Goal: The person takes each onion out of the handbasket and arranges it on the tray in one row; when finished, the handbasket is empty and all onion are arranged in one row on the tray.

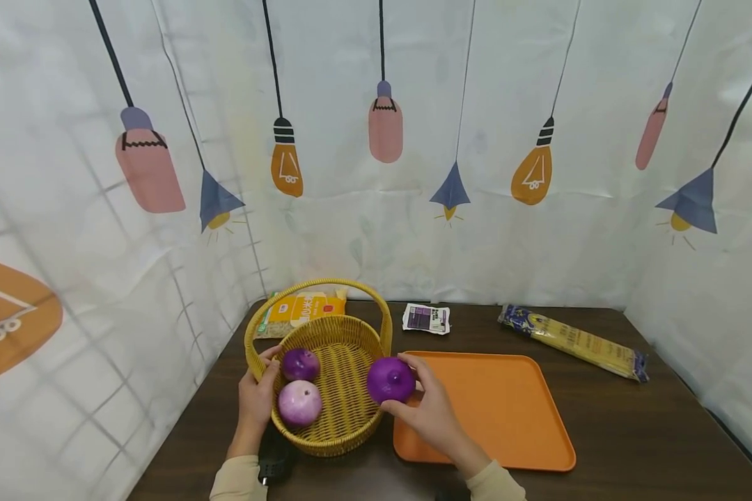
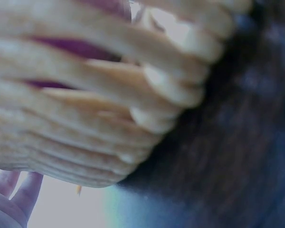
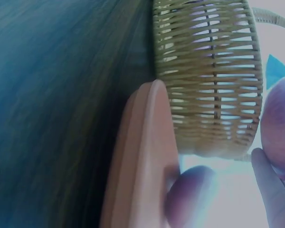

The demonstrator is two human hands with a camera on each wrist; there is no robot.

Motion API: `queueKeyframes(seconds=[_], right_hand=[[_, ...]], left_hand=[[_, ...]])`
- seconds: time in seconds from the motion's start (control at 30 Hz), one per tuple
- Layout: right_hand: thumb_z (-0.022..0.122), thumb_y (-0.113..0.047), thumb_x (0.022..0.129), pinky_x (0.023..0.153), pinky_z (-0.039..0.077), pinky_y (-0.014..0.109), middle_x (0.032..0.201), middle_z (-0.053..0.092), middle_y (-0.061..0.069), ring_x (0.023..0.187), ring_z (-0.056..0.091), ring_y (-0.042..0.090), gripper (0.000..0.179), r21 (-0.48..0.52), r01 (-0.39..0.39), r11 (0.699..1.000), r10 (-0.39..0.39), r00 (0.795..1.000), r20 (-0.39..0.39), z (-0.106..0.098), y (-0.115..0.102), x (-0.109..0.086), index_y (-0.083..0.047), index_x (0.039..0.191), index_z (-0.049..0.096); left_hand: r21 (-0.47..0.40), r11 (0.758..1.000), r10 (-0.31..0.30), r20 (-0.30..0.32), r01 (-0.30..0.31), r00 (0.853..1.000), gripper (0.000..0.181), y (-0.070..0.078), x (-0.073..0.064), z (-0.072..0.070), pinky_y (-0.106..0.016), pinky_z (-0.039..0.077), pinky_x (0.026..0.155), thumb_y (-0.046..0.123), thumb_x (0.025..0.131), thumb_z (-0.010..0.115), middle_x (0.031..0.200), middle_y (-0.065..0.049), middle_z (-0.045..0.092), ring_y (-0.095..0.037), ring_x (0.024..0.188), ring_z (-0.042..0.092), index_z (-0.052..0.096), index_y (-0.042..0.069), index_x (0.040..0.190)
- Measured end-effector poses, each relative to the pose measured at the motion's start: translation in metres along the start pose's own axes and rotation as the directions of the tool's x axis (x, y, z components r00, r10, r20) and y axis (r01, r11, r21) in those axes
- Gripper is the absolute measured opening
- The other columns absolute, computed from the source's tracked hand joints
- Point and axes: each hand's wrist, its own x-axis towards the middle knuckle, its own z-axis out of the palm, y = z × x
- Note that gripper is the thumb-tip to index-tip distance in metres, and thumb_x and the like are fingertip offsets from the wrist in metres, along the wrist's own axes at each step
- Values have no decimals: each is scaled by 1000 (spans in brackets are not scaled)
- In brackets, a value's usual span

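Observation:
My left hand (image 1: 257,396) grips the left side of a yellow woven basket (image 1: 335,445) near the foot of its tall handle, thumb toward the inside. In the basket lie a dark purple onion (image 1: 300,364) and a paler one beside it. My right hand (image 1: 435,410) pinches another purple onion (image 1: 391,380) between thumb and fingers at the basket's right rim, above the gap to an orange tray (image 1: 501,410). The right wrist view shows a blurred purple round thing (image 3: 190,194) against the tray; in the head view it is largely hidden, seemingly behind my right hand.
Behind the basket lies a yellow bag of grain (image 1: 303,309). A small white and purple packet (image 1: 426,319) sits at the table's back edge, and a long yellow and blue package (image 1: 576,341) at the back right. Something black (image 1: 277,456) lies under the basket's front left.

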Motion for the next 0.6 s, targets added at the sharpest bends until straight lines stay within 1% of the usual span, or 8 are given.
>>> queueKeyframes(seconds=[0.07,0.17,0.23,0.47,0.6], right_hand=[[84,-4,75,78,57,33,128,54,18,99,65,34,74,12,15,1000,-15,1000,-13,-3,2,-2,-10,139,47],[83,-2,74,80,56,35,133,52,17,104,63,35,73,39,29,999,-28,999,-33,-9,4,-3,-10,138,48],[83,-2,74,82,56,35,134,51,15,107,62,35,73,37,30,999,-28,998,-52,-13,5,-3,-10,138,49],[83,-5,75,83,55,31,135,52,14,113,58,35,71,30,-21,999,24,991,-128,-27,14,-9,-11,138,50],[84,-7,75,84,55,31,138,49,14,119,55,36,69,12,-37,999,39,986,-165,-34,21,-13,-12,136,52]], left_hand=[[-1,1000,-2,0,2,1000,23,-1,0,0,-7,38,87,10,101,52,131,-19,60,-32,122,52,53,-13,95],[0,1000,-3,-4,3,1000,23,-1,0,-1,-7,38,87,10,101,52,131,-18,60,-32,122,52,54,-12,95],[2,1000,0,-7,0,1000,22,-1,-1,-1,-6,39,87,10,101,52,131,-18,61,-32,121,53,54,-12,95],[8,1000,2,-3,-2,1000,23,0,-2,0,-6,39,87,10,101,51,131,-19,60,-33,122,53,54,-12,95],[1,1000,5,-2,-5,1000,23,1,-2,0,-6,38,86,9,101,51,131,-20,60,-33,123,52,53,-13,95]])
